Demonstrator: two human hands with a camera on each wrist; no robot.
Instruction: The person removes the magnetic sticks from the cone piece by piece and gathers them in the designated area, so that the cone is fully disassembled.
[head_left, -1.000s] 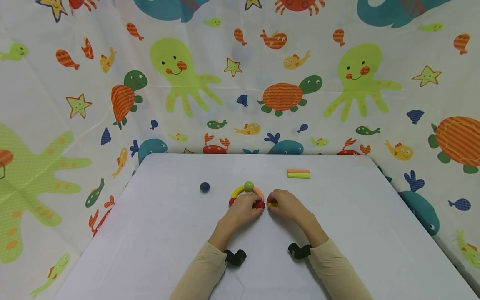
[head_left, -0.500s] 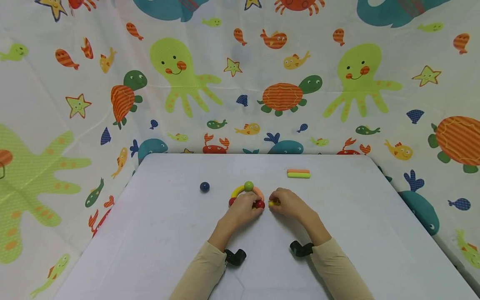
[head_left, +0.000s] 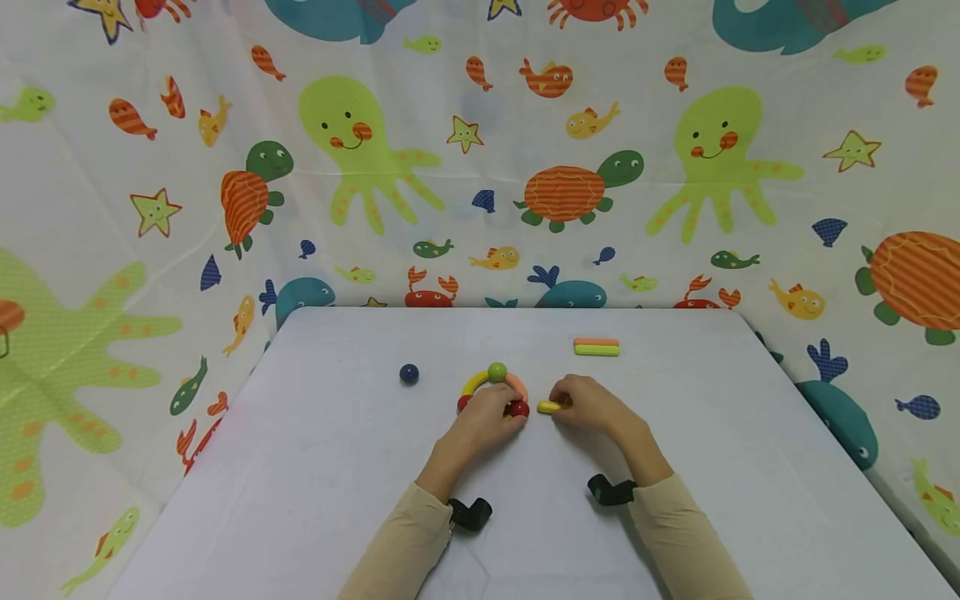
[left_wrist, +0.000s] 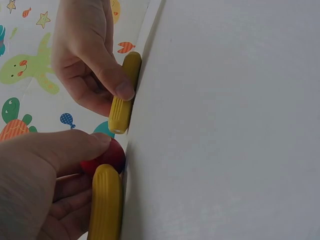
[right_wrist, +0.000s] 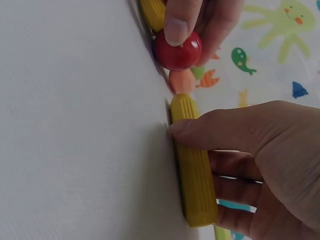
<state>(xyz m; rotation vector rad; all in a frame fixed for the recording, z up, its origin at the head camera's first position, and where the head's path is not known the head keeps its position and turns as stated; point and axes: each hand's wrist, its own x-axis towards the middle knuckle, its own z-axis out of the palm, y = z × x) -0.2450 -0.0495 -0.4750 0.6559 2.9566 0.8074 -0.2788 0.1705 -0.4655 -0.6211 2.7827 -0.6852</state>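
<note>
My left hand (head_left: pixel 483 418) pinches a red ball (right_wrist: pixel 176 54) on the white table. That ball is part of a small ring with a green ball (head_left: pixel 497 372), a second red ball (head_left: pixel 463 404), a yellow curved piece (head_left: pixel 472 384) and an orange curved piece (head_left: pixel 517 384). Another yellow curved piece (left_wrist: pixel 106 202) sits against the held ball in the left wrist view. Just right of the ring, my right hand (head_left: pixel 592 406) holds a straight yellow stick (right_wrist: pixel 196 172) between thumb and fingers. A gap separates this stick from the red ball. Fingers hide the ring's near side.
A dark blue ball (head_left: pixel 408 374) lies left of the ring. Farther back on the right, an orange stick (head_left: pixel 597 342) and a green stick (head_left: pixel 597 351) lie side by side. A sea-animal cloth (head_left: pixel 480 167) hangs behind the table (head_left: pixel 300 467).
My right hand has shifted a little to the right with the yellow stick, widening the gap to the ring. More of the stick shows. My left hand stays in place on the red ball.
</note>
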